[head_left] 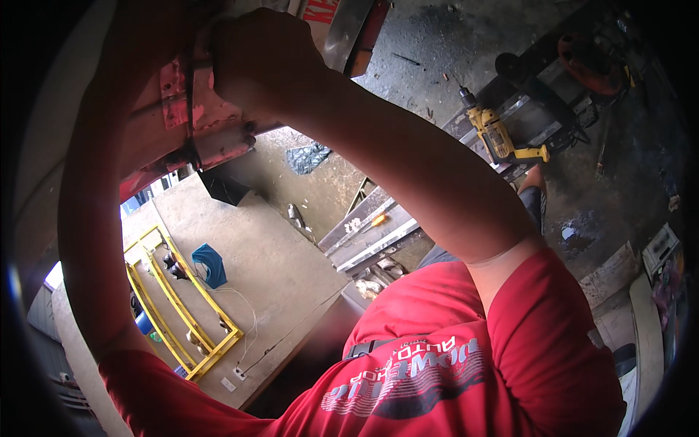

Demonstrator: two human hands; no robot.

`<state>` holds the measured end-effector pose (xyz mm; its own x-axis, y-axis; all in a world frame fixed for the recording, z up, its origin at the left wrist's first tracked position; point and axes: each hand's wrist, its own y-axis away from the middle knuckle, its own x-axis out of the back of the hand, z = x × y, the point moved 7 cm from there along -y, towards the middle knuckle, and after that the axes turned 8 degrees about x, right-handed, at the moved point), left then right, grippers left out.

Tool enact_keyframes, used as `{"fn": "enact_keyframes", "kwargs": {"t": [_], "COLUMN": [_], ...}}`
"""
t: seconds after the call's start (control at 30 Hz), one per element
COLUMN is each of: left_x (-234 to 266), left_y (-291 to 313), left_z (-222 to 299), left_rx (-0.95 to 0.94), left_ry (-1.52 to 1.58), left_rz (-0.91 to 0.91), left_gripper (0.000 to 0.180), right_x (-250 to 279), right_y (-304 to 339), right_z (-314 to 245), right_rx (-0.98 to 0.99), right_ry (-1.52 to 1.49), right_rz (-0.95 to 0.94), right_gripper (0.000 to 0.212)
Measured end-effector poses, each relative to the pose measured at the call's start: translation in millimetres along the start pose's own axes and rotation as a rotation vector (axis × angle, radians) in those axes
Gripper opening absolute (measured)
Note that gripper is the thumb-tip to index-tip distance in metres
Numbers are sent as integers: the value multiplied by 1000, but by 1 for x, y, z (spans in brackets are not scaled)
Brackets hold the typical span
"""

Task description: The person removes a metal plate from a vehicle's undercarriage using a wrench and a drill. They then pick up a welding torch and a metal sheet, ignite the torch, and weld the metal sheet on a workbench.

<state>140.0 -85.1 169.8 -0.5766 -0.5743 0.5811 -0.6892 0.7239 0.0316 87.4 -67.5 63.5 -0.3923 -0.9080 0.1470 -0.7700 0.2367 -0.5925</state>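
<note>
Both my arms reach up to a red metal panel (pixel 226 120), which looks like part of a vehicle body. My right hand (pixel 266 54) is closed in a fist against it, and what it grips, if anything, is hidden. My left hand (pixel 164 25) lies in deep shadow at the upper edge, close to the right one, and its fingers cannot be made out. A dark strip (pixel 191 109) runs down the panel from between the hands. Beside my right hand is a flat grey metal piece (pixel 346 35) with a red edge.
A yellow power drill (pixel 494 135) lies on a dark metal beam at the right. Farther down is a screwdriver (pixel 378 219) with a yellow-orange handle. A yellow metal frame (pixel 231 339) and a blue object (pixel 210 264) rest at lower left. Crumpled plastic (pixel 307 157) lies on the floor.
</note>
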Motion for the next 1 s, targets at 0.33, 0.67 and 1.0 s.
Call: {"fn": "enact_keyframes", "kwargs": {"t": [0.33,0.67,1.0], "left_x": [0,0,-1], "left_y": [4,3,2], "left_z": [1,-2,-1], "left_rx": [-30,-37,-43], "left_ry": [57,61,47], "left_rz": [10,20,19], "left_gripper": [41,41,42], "right_x": [-3,-3,-3], "right_y": [-3,-1,4], "right_z": [-3,-3,0], "right_rx": [-63,-42,-9], "right_ry": [56,22,20], "right_rz": [-67,-58,5], "right_gripper": [22,33,44]}}
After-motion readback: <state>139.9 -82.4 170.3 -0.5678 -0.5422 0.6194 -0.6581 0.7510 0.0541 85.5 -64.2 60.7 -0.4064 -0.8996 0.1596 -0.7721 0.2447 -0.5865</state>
